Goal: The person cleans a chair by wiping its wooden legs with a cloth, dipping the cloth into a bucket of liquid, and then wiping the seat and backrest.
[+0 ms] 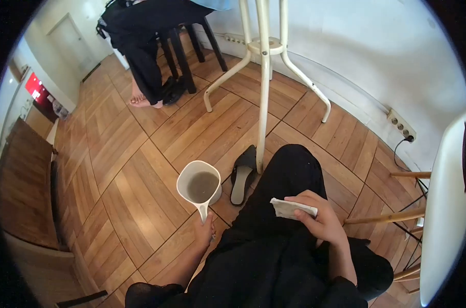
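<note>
My left hand point(205, 231) is closed around the handle of a white water dipper point(183, 180), held out over the floor to the left of my knee. Murky greyish liquid point(202, 187) lies in its bottom. Over my lap, my right hand point(320, 218) pinches a folded white cloth or wipe point(287, 208) with greyish marks on it, thumb on the near side and fingers behind. A black slipper point(241, 177) rests on the wooden floor just beyond the dipper, beside my leg.
Ahead stands a cream metal stand point(264, 51) with curved legs. A seated person's bare foot point(145, 102) and black shoes point(174, 91) show farther back. A white chair point(448, 215) is close on the right, near a wall power strip point(401, 126). Brown wooden furniture point(27, 185) stands left.
</note>
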A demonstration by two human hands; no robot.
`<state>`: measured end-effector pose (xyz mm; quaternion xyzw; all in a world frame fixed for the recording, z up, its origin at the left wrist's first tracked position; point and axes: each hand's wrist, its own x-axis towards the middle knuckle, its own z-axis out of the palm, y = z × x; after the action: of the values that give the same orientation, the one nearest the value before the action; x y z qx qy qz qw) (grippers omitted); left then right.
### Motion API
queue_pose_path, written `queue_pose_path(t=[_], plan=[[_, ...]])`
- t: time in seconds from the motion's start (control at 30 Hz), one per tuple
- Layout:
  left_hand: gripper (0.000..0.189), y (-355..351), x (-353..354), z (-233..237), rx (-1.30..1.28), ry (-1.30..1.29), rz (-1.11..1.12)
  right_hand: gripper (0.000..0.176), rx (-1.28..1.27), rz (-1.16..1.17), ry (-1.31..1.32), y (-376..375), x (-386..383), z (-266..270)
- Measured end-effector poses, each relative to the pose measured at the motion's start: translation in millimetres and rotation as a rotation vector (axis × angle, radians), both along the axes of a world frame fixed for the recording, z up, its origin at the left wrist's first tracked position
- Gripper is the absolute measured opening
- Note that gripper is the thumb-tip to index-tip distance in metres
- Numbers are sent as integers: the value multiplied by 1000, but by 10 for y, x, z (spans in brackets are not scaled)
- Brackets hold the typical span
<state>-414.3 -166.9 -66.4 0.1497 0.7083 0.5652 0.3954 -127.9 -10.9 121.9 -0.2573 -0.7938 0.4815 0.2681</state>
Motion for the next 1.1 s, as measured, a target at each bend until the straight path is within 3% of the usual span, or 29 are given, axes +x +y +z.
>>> queue_pose_path(t=[0.13,0.2,0.23,0.3,0.37,0.4,0.47,0.53,0.6,0.67,0.73,0.8,0.83,0.87,0.93,1.0,1.03,1.1], plan=[[21,-48,-14,-11,-70,-79,-11,27,34,-88,-14,0,84,56],[23,4,45,46,-87,321,79,29,145,-61,84,-11,169,51],[35,-36,-135,-217,-46,306,61,31,230,-90,74,-28,247,91],[42,77,-94,173,-19,442,78,31,256,-198,45,-108,450,222],[39,298,-103,126,117,989,14,33,185,-298,29,-233,731,401],[39,534,30,260,162,987,-32,33,204,-358,28,-334,863,467],[28,1001,544,662,596,973,-151,33,263,-490,112,-537,1150,546],[28,1318,989,1048,645,1064,-573,29,305,-673,211,-857,1397,640],[34,1613,1577,1132,817,893,-869,33,371,-887,322,-1234,1681,561],[31,1769,2209,1233,977,797,-1155,42,626,-1214,486,-1609,1997,310],[35,1880,2778,1151,1073,628,-1358,44,800,-1552,904,-1867,2369,11],[45,1979,3330,1069,1103,656,-1411,41,755,-1471,844,-2169,2855,46],[45,2027,3572,1049,1133,660,-1409,43,789,-1154,811,-2251,3109,56],[50,2047,3793,1014,1104,718,-1382,43,813,-1156,811,-2276,3214,38],[55,2099,4118,946,1096,765,-1355,53,700,-1593,1092,-2296,3420,-105],[59,2162,4365,833,784,779,-1598,60,648,-1481,1101,-2359,3729,-383],[52,2248,4476,644,1046,846,-1517,58,534,-1468,1134,-2355,3821,-510],[47,2383,4597,342,1022,810,-1520,57,432,-1449,1169,-2309,4043,-859]])
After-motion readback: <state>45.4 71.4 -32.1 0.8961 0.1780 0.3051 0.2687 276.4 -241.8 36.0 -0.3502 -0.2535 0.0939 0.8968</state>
